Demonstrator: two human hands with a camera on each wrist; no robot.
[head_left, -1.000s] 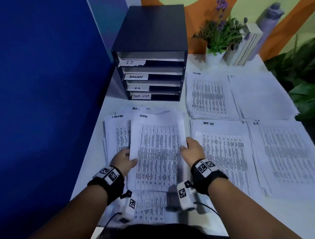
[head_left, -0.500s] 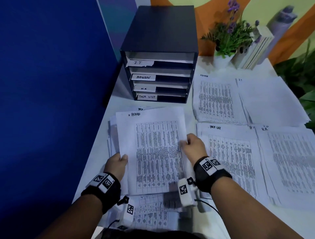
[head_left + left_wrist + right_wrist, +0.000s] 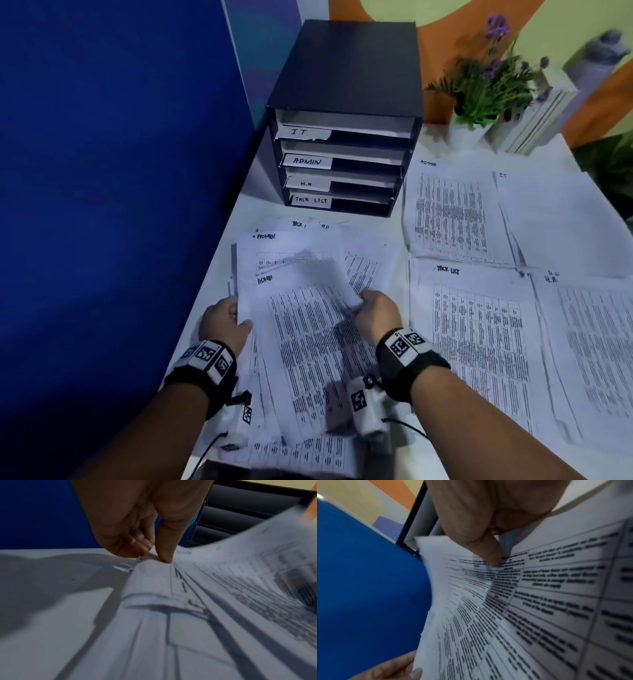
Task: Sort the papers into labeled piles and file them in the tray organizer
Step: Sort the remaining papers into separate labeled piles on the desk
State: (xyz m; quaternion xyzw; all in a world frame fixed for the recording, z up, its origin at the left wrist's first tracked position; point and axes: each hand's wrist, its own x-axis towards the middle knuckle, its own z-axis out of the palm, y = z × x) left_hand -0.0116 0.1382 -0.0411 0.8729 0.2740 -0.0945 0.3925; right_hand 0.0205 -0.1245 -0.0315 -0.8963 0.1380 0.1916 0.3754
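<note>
I hold one printed sheet headed ADMIN (image 3: pixel 308 339) by both side edges above the unsorted stack (image 3: pixel 291 246), whose top sheet also reads ADMIN. My left hand (image 3: pixel 233 320) pinches the sheet's left edge, thumb (image 3: pixel 165 553) on top and fingers curled beneath. My right hand (image 3: pixel 364 305) pinches the right edge, its thumb (image 3: pixel 492 557) on the printed table, and the sheet (image 3: pixel 471 601) bows upward. The black tray organizer (image 3: pixel 346 78) stands behind, with slots labelled I.T., ADMIN, H.R and TASK LIST. Sorted piles lie to the right: ADMIN (image 3: pixel 448 212), I.T. (image 3: pixel 561 222), TASK LIST (image 3: pixel 479 346), H.R (image 3: pixel 596 349).
A blue partition (image 3: pixel 120 171) runs close along the table's left edge. A potted lavender plant (image 3: pixel 486 85) and a white book-like block (image 3: pixel 537 113) stand at the back right. More loose sheets (image 3: pixel 301 452) lie by the table's near edge under my wrists.
The held ADMIN sheet has come nearer to me and risen off the stack, uncovering another ADMIN sheet below. Both hands keep their hold on its edges.
</note>
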